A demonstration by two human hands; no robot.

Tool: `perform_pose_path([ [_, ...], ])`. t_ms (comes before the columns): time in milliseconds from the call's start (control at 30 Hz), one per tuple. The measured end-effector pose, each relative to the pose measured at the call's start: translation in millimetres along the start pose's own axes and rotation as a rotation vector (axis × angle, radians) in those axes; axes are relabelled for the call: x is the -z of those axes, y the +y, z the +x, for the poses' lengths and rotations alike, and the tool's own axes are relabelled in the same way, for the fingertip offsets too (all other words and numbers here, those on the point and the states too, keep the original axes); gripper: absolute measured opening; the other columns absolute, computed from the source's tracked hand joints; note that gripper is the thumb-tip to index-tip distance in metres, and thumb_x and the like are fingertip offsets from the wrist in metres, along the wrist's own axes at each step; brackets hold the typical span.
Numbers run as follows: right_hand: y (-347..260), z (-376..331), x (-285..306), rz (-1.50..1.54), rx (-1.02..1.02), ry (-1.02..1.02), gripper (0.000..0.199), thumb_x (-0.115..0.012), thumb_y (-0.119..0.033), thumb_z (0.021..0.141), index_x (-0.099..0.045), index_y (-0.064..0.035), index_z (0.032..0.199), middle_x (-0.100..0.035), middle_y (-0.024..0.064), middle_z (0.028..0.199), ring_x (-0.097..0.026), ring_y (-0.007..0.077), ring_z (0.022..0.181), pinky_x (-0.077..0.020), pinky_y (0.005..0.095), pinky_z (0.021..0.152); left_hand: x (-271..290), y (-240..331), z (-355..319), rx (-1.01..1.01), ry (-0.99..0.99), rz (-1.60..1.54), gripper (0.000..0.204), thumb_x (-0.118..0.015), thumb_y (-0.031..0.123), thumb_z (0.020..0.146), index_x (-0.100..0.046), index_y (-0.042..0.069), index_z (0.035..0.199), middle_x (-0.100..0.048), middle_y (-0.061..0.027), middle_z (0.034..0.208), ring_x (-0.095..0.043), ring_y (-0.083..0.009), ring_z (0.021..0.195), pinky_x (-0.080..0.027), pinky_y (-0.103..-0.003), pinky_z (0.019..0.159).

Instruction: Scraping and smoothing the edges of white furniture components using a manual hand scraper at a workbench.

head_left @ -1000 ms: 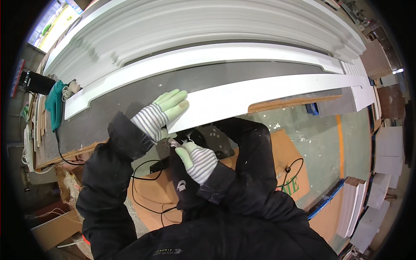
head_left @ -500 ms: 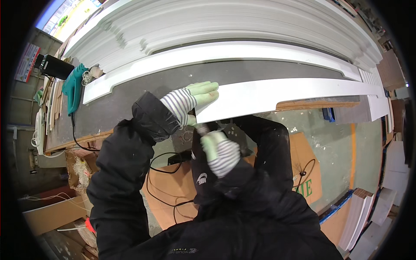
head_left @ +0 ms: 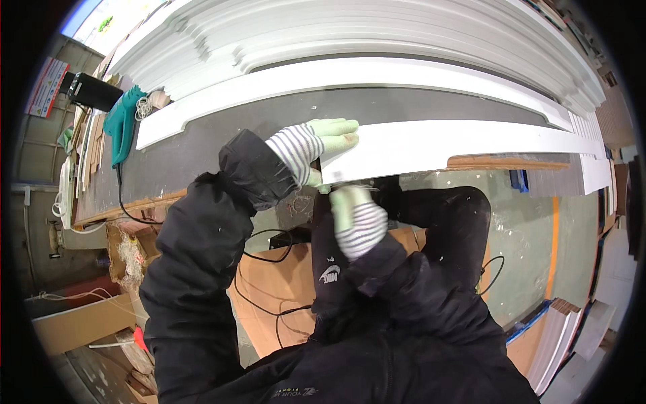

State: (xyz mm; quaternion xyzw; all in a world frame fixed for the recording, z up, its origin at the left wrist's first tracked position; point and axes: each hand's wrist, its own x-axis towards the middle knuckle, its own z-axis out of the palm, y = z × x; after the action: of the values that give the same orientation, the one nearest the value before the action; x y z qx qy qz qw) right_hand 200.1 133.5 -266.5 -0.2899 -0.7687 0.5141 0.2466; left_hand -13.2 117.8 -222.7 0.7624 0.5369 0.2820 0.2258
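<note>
My left hand, in a pale green glove with a striped back, grips the near-left end of a long white panel. Its fingers lie across the top face and the thumb sits at the lower edge. The panel has a shallow cut-out along its near side, with a brown strip showing below. Just under the panel's left corner is my right hand, gloved alike, its fingers curled. A small greyish blur by its fingertips overlaps the panel corner; what the hand holds is too smeared to name.
A second notched white panel lies farther back on the dark tabletop, before a tall stack of white panels. On the left are a teal power tool and its black cord. Cardboard and loose cables are on the floor.
The whole view has shifted, so the panel and both hands appear farther right. My left hand keeps its hold at the panel's end; my right hand stays by the corner.
</note>
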Motion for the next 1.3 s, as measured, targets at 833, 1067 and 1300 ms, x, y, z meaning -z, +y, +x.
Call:
perform_pose_path([
  [833,23,22,96,-0.438,0.095,0.040,0.020,-0.047,-0.022,0.098,-0.055,-0.0037,0.099,-0.063,0.0189,0.078,-0.063,0.0343,0.061,-0.0529,0.0423,0.056,7,18,-10,0.089,-0.070,0.294,0.085,-0.083,0.017,0.066,-0.044,0.002,0.139,-0.040,-0.0227,0.146,-0.038,-0.0391,0.136,-0.029,-0.045,0.114],
  [1067,29,25,169,-0.440,0.195,0.295,0.022,-0.054,-0.024,0.097,-0.058,-0.0032,0.102,-0.060,0.0173,0.062,-0.060,0.0357,0.052,-0.0477,0.0438,0.050,4,33,1,0.042,-0.036,0.281,0.100,-0.087,0.039,0.060,-0.040,0.001,0.141,-0.042,-0.0232,0.143,-0.038,-0.0416,0.134,-0.027,-0.048,0.114],
  [1300,35,39,205,-0.767,-0.072,0.116,0.036,-0.046,-0.031,0.099,-0.054,-0.0033,0.078,-0.060,0.0176,0.057,-0.062,0.0340,0.051,-0.0479,0.0431,0.047,-18,30,7,0.040,0.128,0.315,0.079,-0.080,0.034,0.073,-0.044,-0.001,0.134,-0.044,-0.0266,0.138,-0.041,-0.0462,0.129,-0.029,-0.054,0.110],
])
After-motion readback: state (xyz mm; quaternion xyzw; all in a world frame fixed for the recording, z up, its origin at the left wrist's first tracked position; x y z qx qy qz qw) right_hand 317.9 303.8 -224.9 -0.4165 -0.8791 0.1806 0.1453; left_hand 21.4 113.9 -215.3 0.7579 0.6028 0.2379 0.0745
